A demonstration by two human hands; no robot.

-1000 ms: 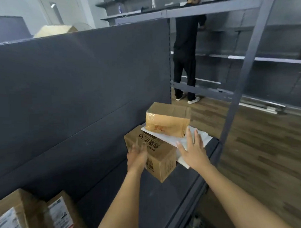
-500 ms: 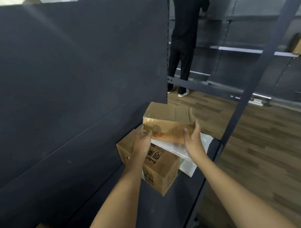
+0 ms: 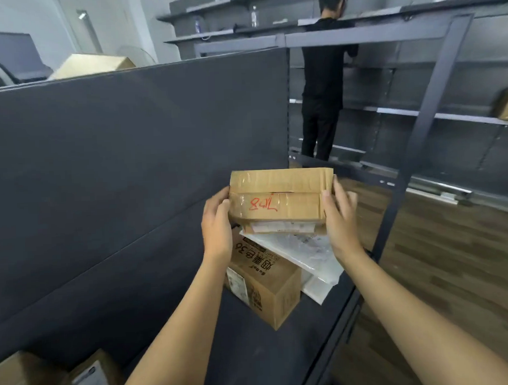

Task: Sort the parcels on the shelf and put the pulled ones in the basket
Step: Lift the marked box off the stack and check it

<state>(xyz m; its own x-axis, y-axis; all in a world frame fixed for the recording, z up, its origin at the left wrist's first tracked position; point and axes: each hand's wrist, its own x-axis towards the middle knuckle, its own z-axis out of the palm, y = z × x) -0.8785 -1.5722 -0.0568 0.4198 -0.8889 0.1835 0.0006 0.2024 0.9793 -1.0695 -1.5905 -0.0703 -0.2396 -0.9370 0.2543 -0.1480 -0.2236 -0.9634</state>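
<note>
A small taped cardboard parcel (image 3: pixel 280 200) with red handwriting on its front is lifted above the dark shelf (image 3: pixel 253 359). My left hand (image 3: pixel 216 222) grips its left end and my right hand (image 3: pixel 338 215) grips its right end. Below it lie a white plastic mailer (image 3: pixel 309 253) and a printed brown carton (image 3: pixel 264 287), both resting on the shelf. No basket is in view.
A dark back panel (image 3: pixel 116 168) walls the shelf on the left. More cartons (image 3: pixel 52 378) sit at the lower left. A grey upright post (image 3: pixel 412 146) stands to the right. A person in black (image 3: pixel 324 83) stands at far shelving over a wooden floor (image 3: pixel 451 272).
Both hands moved from the stack onto the taped parcel's ends, then raised it off the white mailer and tipped its marked face toward me.
</note>
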